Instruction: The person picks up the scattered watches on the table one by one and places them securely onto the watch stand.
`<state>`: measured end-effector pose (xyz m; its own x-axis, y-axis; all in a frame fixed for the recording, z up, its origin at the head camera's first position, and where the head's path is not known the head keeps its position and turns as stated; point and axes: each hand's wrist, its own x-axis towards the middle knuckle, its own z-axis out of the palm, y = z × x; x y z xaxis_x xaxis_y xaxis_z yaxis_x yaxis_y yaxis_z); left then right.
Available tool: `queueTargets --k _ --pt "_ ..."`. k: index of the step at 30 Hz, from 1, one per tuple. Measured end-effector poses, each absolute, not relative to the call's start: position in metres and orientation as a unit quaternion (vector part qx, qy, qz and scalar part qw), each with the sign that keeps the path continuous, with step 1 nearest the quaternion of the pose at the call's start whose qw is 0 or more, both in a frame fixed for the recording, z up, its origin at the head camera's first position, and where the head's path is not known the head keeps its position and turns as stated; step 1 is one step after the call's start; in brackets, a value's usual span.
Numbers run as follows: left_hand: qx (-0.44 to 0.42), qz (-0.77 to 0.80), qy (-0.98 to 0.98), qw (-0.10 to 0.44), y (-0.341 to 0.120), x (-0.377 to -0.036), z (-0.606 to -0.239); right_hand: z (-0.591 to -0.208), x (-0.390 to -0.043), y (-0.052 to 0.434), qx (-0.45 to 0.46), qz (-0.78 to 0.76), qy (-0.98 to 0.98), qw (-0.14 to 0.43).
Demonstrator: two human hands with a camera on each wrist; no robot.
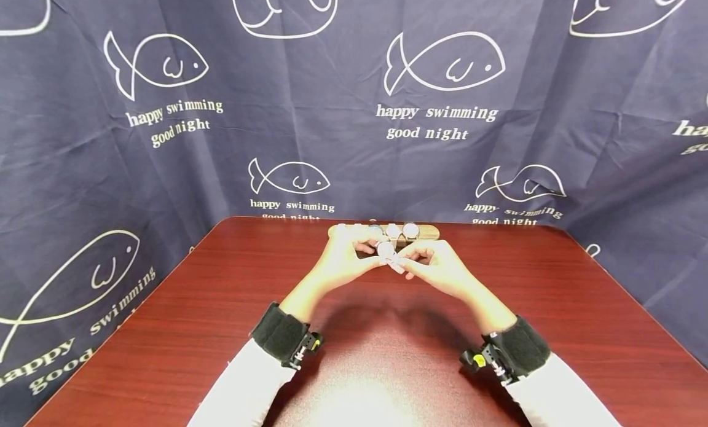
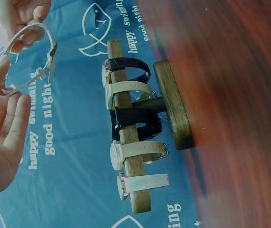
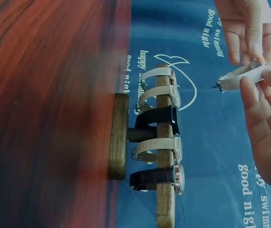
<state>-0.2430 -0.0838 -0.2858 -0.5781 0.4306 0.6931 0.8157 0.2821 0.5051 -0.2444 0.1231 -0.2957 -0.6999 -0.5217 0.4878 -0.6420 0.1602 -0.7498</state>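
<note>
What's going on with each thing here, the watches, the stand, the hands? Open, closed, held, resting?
Loose watch: pale strap, off the stand, held in the air between both hands.
Left hand: pinching the loose watch.
Right hand: pinching the loose watch's strap.
Watch stand: wooden, upright at the table's far edge.
Watches on the stand: five, three pale and two dark, straps wrapped round the bar.
Table: reddish wood, bearing the stand.

red table (image 1: 221, 329) — fish-print curtain (image 1: 110, 156) behind.

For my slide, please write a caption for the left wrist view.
Both hands hold a pale-strapped watch before a wooden stand carrying five watches.
</note>
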Motion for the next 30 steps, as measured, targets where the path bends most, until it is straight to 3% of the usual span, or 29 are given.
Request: queueTargets --k 7,15,21,30 --pt "-0.378 -0.482 -0.753 0.239 -0.079 -0.241 -0.286 -0.295 -0.243 0.121 0.361 0.541 -0.756 0.071" --pt "-0.322 -0.498 -0.781 0.197 -0.075 -0.258 -0.306 -0.296 -0.241 0.118 0.36 0.555 -0.737 0.142" --pt "-0.346 -0.529 -0.754 0.18 -0.074 -0.247 -0.296 -0.299 -0.241 0.117 0.39 0.582 -0.702 0.126" --pt "-0.406 -0.468 -0.736 0.27 -0.075 -0.236 -0.283 -0.299 -0.242 0.119 0.405 0.563 -0.702 0.162"
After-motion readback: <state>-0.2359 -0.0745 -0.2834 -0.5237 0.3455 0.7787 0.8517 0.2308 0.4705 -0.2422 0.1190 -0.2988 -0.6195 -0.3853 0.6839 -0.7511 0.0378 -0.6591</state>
